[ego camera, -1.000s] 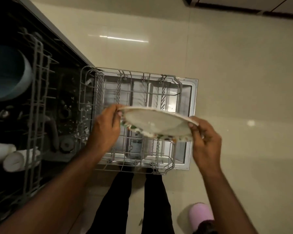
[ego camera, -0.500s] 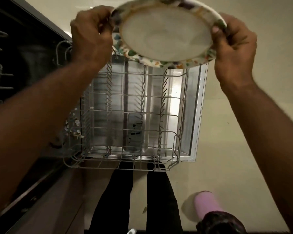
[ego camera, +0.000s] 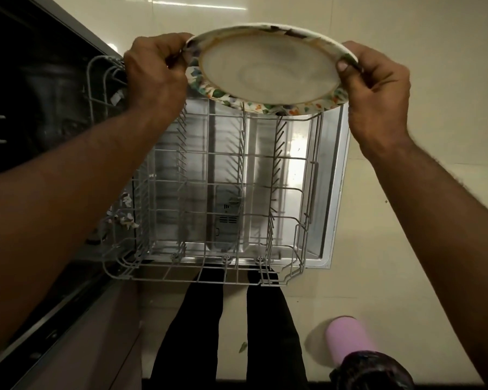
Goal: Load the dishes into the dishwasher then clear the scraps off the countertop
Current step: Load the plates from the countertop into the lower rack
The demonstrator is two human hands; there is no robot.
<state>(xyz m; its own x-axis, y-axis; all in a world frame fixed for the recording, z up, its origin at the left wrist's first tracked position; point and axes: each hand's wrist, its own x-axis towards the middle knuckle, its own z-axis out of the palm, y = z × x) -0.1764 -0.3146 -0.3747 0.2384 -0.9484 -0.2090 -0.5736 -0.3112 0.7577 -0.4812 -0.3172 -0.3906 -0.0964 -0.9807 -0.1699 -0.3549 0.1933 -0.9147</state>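
A flower-rimmed plate (ego camera: 268,68) is held above the far end of the pulled-out dishwasher rack (ego camera: 217,198), the left hand (ego camera: 155,71) and right hand (ego camera: 378,91) each gripping an opposite edge; a pink bottle (ego camera: 350,339) lies on the floor beside the rack.

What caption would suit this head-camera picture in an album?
Both hands, left and right, hold a floral-rimmed plate above the empty lower dishwasher rack.
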